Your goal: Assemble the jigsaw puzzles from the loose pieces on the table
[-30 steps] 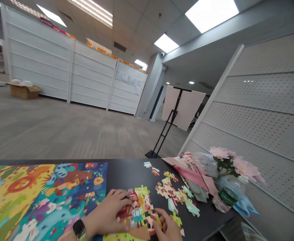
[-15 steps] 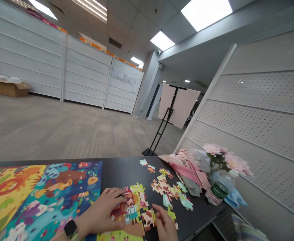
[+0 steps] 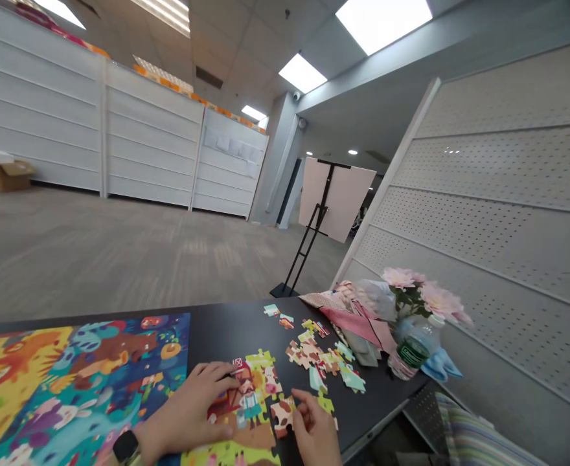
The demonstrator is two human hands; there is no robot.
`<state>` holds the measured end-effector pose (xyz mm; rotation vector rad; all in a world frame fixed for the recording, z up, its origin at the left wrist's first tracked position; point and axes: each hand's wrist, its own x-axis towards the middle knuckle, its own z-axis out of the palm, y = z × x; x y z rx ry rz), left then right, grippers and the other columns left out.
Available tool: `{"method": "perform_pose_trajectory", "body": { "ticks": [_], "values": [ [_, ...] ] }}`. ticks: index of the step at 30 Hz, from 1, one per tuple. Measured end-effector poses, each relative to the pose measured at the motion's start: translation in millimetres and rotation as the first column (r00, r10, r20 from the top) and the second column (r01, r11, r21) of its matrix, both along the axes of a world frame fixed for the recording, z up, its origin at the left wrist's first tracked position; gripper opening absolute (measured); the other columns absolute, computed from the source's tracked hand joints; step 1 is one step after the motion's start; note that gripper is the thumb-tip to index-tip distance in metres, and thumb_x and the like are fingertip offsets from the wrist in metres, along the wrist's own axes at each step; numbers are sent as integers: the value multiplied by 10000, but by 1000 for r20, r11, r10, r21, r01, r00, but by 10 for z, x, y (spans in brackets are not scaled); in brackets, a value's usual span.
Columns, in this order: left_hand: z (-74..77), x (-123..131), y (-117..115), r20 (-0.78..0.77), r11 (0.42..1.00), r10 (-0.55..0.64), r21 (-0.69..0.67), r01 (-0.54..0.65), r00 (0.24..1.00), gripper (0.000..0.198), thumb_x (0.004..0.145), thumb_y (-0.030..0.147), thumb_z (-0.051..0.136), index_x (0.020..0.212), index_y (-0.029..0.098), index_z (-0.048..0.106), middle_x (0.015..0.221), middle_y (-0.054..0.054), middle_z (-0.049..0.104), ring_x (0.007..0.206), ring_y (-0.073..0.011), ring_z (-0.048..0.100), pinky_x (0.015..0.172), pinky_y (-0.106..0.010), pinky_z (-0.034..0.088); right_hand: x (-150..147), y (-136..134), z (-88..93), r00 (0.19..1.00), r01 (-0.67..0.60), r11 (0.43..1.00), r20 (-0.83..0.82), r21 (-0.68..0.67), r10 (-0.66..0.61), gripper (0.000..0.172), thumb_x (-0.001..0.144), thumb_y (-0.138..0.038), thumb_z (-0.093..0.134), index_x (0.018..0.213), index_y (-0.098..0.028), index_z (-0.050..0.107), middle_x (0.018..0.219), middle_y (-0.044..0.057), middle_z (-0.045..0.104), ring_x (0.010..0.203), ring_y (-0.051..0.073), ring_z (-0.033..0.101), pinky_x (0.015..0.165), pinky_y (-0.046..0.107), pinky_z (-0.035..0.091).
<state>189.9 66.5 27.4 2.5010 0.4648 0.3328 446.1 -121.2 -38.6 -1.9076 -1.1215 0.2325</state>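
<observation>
A partly joined jigsaw puzzle [image 3: 250, 404] with a farm scene lies on the black table. My left hand [image 3: 202, 404] rests on its left side, palm down, with the fingers apart. At the puzzle's right edge is a puzzle piece [image 3: 281, 417] with a brown-and-white cow pattern, a narrow dark gap beside it. My right hand [image 3: 314, 424] has its thumb and index finger at that piece's right edge, apparently pinching it. Loose puzzle pieces [image 3: 307, 353] lie in a cluster beyond my right hand. More green pieces [image 3: 326, 402] lie next to its fingers, partly hidden.
A colourful finished picture [image 3: 95, 382] covers the table's left side. Crumpled pink cloth and wrapping [image 3: 357, 323], a green-labelled bottle [image 3: 414, 349] and pink flowers [image 3: 425, 294] stand at the right edge. A pegboard panel [image 3: 489, 213] rises behind them. An easel [image 3: 319, 223] stands beyond the table.
The view has swung slightly to the right, so everything sits farther left. Both hands keep nearly the same places on the puzzle; the right fingers have drawn in a little at the cow piece.
</observation>
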Motion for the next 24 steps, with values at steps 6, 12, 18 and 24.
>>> {"method": "perform_pose_trajectory", "body": {
  "ticks": [6,12,18,24],
  "values": [
    [-38,-16,24,-31,1000,-7,-17,6,999,615,775,568,782,1336,370,628,1535,-59,500,1416,-372,416,1179,-531,308,21,-34,135,981,100,993,175,-68,-87,409,817,-429,664,1154,-210,741,580,-18,643,555,193,637,580,263,487],
    [-23,-13,30,-77,1000,-23,-14,22,997,652,799,631,742,1381,378,597,1556,-63,479,1438,-376,393,1192,-547,290,394,-339,378,935,290,957,214,-5,-282,469,872,-562,540,1093,-201,741,675,27,685,645,229,672,643,297,531],
    [-15,-16,23,-87,1000,-17,-20,16,996,652,805,640,734,1384,373,598,1565,-66,468,1439,-378,391,1186,-538,309,716,-623,215,913,314,947,297,-74,-279,444,746,-505,625,1032,-207,789,1036,120,743,965,305,705,886,377,563],
    [-103,-26,59,-45,1000,-27,-13,26,999,631,800,608,751,1367,368,613,1553,-87,480,1432,-393,398,1185,-567,295,604,-684,219,940,257,947,278,-192,-199,313,763,-406,638,995,-246,776,1090,90,736,1044,301,672,963,388,519]
  ]
}}
